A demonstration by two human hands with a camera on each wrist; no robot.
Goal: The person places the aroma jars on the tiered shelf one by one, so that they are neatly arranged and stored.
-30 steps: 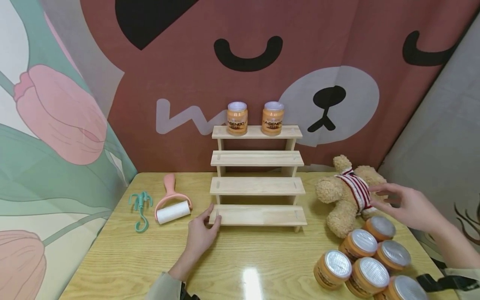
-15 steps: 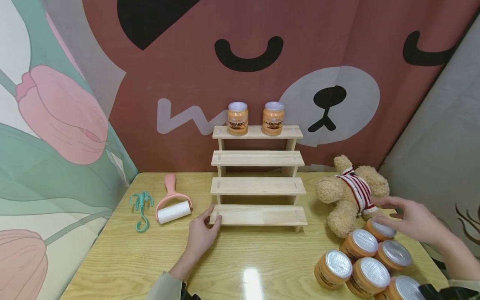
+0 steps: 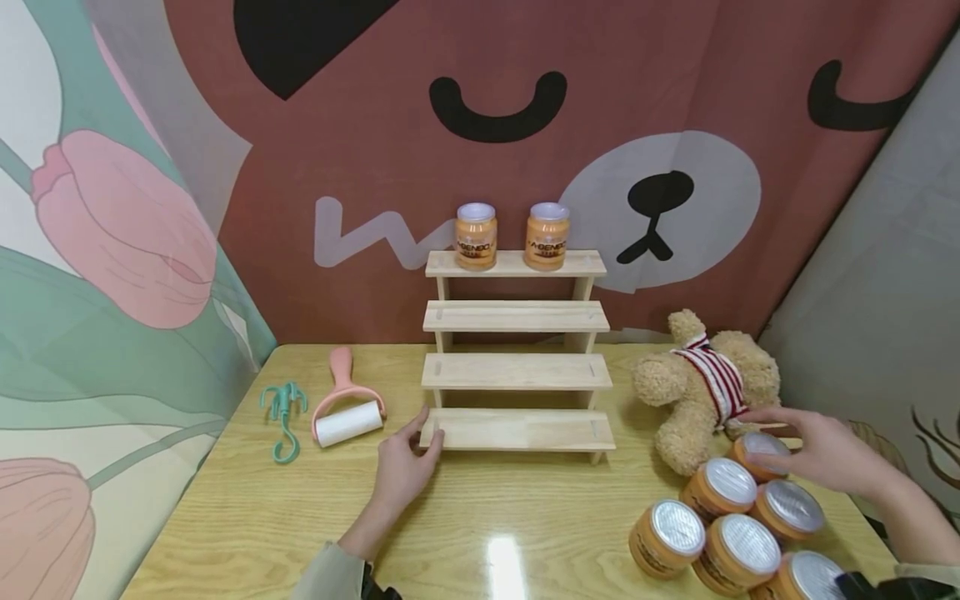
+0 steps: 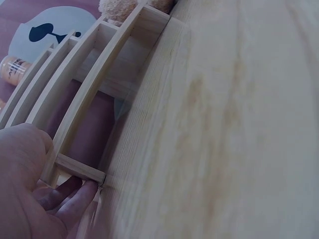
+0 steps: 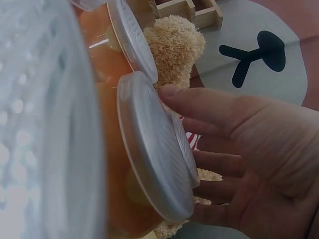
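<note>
A four-tier light wooden display stand (image 3: 517, 372) stands on the table. My left hand (image 3: 405, 475) grips the left end of its lowest step; in the left wrist view, the fingers (image 4: 77, 201) curl beneath the board beside the side support. Orange jars with silvery lids cluster at the front right. Over the rearmost jar (image 3: 759, 457) reaches my right hand (image 3: 836, 454), thumb by the lid and fingers on the far side. The right wrist view shows these fingers spread and fairly straight; firm contact cannot be made out. Two orange jars (image 3: 476, 240) stand on the top step.
A teddy bear (image 3: 708, 392) in a striped shirt lies behind the jar cluster, close to my right fingers. On the left lie a pink-handled lint roller (image 3: 347, 404) and a green hook hanger (image 3: 283, 421). A patterned cloth backdrop (image 3: 360, 150) rises behind the table (image 3: 465, 525).
My right hand has come down and slightly toward me, from over the teddy bear to the rearmost jar. My left hand and the stand keep their place.
</note>
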